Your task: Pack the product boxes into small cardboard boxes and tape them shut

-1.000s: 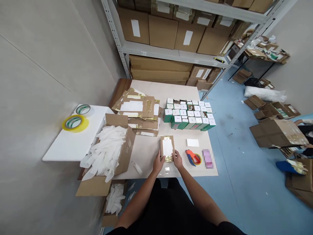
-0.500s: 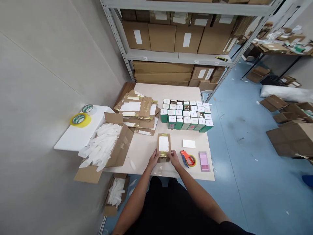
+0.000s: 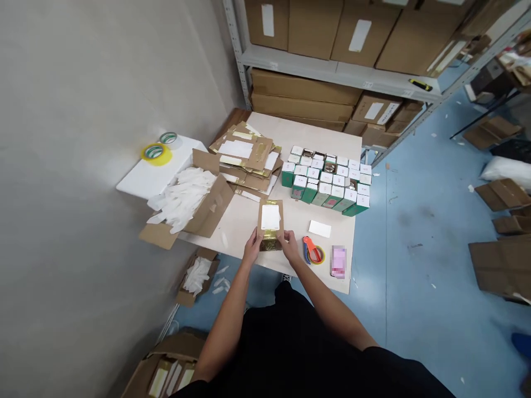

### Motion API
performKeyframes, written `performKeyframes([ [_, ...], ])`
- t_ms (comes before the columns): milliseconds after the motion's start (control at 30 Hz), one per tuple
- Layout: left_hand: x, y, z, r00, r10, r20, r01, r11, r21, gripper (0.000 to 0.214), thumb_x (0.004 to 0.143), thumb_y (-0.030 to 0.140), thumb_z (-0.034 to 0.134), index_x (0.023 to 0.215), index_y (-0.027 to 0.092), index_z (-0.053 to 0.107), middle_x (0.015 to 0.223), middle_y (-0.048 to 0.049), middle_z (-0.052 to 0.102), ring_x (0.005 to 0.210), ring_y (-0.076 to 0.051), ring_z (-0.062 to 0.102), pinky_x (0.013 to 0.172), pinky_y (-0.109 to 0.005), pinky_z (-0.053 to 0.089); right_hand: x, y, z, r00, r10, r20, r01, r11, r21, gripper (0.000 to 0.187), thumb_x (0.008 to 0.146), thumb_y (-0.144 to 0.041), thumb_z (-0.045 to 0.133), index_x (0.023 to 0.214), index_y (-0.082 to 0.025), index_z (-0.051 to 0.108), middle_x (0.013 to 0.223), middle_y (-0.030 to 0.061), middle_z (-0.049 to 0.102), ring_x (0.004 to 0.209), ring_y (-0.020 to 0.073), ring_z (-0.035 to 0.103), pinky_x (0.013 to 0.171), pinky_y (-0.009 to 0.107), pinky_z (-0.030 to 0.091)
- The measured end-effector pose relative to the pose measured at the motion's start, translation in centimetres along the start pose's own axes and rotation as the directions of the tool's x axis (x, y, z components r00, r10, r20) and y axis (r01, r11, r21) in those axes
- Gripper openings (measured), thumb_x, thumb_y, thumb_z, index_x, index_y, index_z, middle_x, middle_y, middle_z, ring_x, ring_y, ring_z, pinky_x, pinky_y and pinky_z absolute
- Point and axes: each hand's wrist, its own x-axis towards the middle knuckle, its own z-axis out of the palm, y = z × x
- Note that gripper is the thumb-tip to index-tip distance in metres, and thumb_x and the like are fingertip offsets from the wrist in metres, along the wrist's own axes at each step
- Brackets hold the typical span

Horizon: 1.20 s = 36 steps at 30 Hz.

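A small brown cardboard box (image 3: 270, 237) with a white label and clear yellowish tape is held between my two hands over the table's front part. My left hand (image 3: 252, 246) grips its left side near the front corner. On the opposite side my right hand (image 3: 290, 245) has its fingers closed against the box. To the right of my right hand lie an orange tape cutter (image 3: 310, 247) and tape rolls, with a white card (image 3: 319, 229) behind them. A pixelated pink item (image 3: 338, 261) rests farther right.
Several green-and-white boxes (image 3: 327, 182) stand in rows at the table's back right. Flattened cartons (image 3: 244, 160) are stacked at back left. An open carton (image 3: 211, 213) of white strips sits left, beside tape rolls (image 3: 156, 154). Another open carton (image 3: 182, 348) is on the floor, lower left.
My view has turned and shifted, bringing the floor carton at lower left into sight. Both hands still hold the box, which now tilts, showing more of its taped front end.
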Motion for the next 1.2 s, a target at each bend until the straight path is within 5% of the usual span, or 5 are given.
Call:
performKeyframes([
  [233,-6.7,-1.2,-7.3,0.961,-0.028,-0.275,-0.014,0.989,-0.148,0.071,0.093,0.061,0.065,0.152,0.022,0.055,0.151,-0.0062,0.060,0.142,-0.030,0.054,0.117,-0.038,0.046,-3.7,-1.5,6.3,0.966,-0.148,0.210,0.160,0.986,-0.043,0.042,0.079,-0.058,0.071,0.104,-0.027,0.061,0.107,0.0031,0.074,0.102,0.0236,0.068,0.090,0.036,0.055],
  [433,-16.9,-7.0,-15.6,0.864,-0.050,-0.500,-0.149,0.925,-0.350,0.065,0.091,0.050,0.069,0.147,0.021,0.058,0.148,-0.0086,0.062,0.138,-0.029,0.058,0.115,-0.041,0.048,-12.1,0.3,14.7,0.847,-0.164,0.506,0.215,0.976,-0.044,0.039,0.076,-0.057,0.075,0.096,-0.027,0.061,0.105,0.0036,0.076,0.098,0.0241,0.070,0.089,0.038,0.056],
  [867,-45.0,-22.4,-27.5,0.427,-0.306,-0.851,-0.342,0.816,-0.465,0.045,0.088,0.043,0.070,0.126,0.019,0.071,0.130,-0.0107,0.074,0.118,-0.028,0.069,0.102,-0.041,0.056,-36.2,13.8,32.0,0.490,0.071,0.869,0.338,0.903,-0.264,0.041,0.076,-0.058,0.071,0.096,-0.023,0.062,0.079,0.0017,0.071,0.075,0.0222,0.065,0.071,0.033,0.050],
  [1067,-53.7,-26.3,-29.9,0.182,-0.377,-0.908,-0.444,0.793,-0.418,0.046,0.088,0.041,0.069,0.128,0.019,0.070,0.130,-0.0105,0.073,0.120,-0.029,0.069,0.106,-0.043,0.053,-45.2,18.4,37.1,0.288,0.170,0.942,0.394,0.876,-0.279,0.041,0.075,-0.057,0.071,0.095,-0.023,0.063,0.083,0.0022,0.072,0.082,0.0230,0.067,0.076,0.034,0.052],
  [1200,-58.3,-27.9,-34.4,0.064,-0.373,-0.926,-0.506,0.787,-0.352,0.048,0.086,0.030,0.069,0.133,0.019,0.068,0.141,-0.0106,0.067,0.133,-0.030,0.061,0.115,-0.046,0.046,-50.5,19.3,41.2,0.148,0.113,0.983,0.261,0.954,-0.149,0.045,0.077,-0.050,0.071,0.113,-0.023,0.064,0.112,0.0089,0.076,0.109,0.0261,0.068,0.094,0.040,0.053],
])
